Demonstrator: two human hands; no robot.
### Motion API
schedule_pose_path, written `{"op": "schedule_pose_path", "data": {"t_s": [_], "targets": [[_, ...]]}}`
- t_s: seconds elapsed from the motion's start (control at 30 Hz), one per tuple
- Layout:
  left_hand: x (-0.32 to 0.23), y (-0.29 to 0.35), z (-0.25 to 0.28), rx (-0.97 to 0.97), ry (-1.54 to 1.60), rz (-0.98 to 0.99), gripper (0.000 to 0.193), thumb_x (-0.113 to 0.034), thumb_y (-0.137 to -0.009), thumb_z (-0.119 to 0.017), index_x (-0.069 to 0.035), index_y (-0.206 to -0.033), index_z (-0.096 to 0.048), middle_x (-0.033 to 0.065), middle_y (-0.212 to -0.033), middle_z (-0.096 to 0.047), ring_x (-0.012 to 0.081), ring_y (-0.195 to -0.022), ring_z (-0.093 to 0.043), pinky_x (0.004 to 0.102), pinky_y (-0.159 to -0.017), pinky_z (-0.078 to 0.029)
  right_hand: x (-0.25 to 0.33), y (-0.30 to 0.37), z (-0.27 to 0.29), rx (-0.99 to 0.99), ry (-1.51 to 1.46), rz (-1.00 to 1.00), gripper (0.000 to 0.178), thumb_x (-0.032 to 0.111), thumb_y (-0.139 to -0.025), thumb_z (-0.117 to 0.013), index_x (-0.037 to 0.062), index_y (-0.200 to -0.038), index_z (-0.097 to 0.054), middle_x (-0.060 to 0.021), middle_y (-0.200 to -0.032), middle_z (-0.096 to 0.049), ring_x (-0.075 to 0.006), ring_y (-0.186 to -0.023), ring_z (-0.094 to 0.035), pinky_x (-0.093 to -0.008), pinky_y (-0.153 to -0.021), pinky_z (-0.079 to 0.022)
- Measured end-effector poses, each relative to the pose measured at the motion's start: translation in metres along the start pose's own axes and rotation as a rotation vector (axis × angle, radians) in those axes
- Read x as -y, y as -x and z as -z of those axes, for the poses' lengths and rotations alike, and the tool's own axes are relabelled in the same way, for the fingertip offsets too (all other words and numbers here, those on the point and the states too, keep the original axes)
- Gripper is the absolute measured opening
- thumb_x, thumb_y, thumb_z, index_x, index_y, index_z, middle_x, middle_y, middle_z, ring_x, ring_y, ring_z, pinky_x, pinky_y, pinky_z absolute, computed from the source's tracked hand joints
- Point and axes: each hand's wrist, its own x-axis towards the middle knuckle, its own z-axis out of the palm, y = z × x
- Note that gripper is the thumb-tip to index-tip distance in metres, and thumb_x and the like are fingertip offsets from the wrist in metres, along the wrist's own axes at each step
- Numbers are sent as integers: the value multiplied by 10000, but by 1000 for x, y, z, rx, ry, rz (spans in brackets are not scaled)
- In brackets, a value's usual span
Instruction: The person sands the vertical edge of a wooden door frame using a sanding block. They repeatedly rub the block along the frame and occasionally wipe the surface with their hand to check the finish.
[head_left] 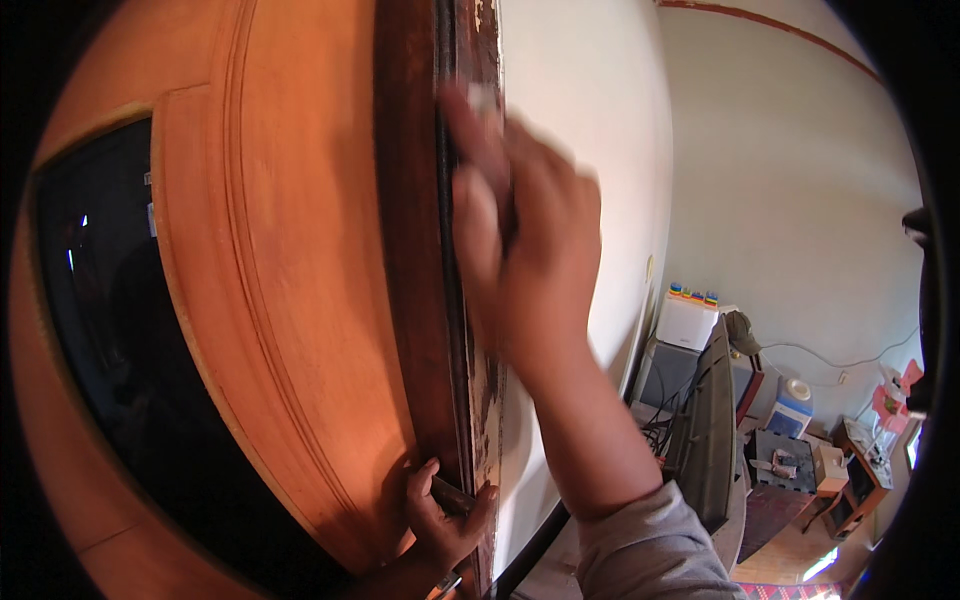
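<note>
A dark brown wooden door frame (418,300) runs up the middle, with chipped, worn paint along its right edge. My right hand (545,230) is raised against its upper part, index finger stretched along the wood and the other fingers curled. Motion blurs the fingertips, and something small and pale shows at them, too smeared to name. Lower down, my left hand (448,520) is at the same frame, its thumb and fingers bent around a short dark piece that I cannot tell from the frame's edge.
Left of the frame is an orange-brown wooden door (300,250) with a dark glass panel (110,330). A pale wall (590,90) adjoins on the right. Beyond stand a flat screen (705,430), a white box (687,322), a blue-and-white container (790,408) and a dark cabinet (775,500).
</note>
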Motion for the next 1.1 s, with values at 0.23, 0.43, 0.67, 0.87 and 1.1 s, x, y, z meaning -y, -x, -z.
{"op": "schedule_pose_path", "data": {"t_s": [0.23,0.43,0.67,0.87,1.1], "targets": [[-3,-6,1,-5,-130,-90,895,-237,-782,-952,54,-1426,-402,204,-1180,-576,297,-1033,-616,411,-904,-505,28,37,26,3,-36,-31,518,76,-826,-790,46,-1336,-701,-216,-1348,-660,-382,-1145,-619,-475,-939,-476],[-2,-2,1,8,-73,-3,888,-244,-784,-951,72,-1414,-411,210,-1197,-573,316,-1066,-610,419,-927,-505,0,-34,-13,-70,7,8,420,114,-984,-643,100,-1402,-684,-177,-1186,-710,-362,-1093,-623,-450,-959,-462],[-2,-7,-3,-57,-151,-123,915,-255,-766,-965,73,-1414,-407,214,-1207,-564,309,-1051,-611,414,-918,-511,44,34,35,54,-33,-49,494,60,-843,-761,-14,-1324,-676,-240,-1363,-642,-384,-1141,-613,-455,-1004,-460],[-7,0,-4,-36,-92,13,946,-274,-744,-977,66,-1413,-402,211,-1231,-552,312,-1064,-604,414,-941,-501,-3,-22,-15,-17,-47,-128,358,61,-932,-673,25,-1286,-708,-199,-1294,-670,-374,-1154,-603,-461,-997,-456],[1,-1,-8,-100,-206,-73,865,-288,-780,-941,77,-1389,-446,227,-1317,-552,373,-1190,-604,480,-1073,-479,46,81,58,78,-255,-117,472,17,-850,-704,8,-1322,-692,-254,-1381,-628,-367,-1099,-602,-433,-944,-473]]}}
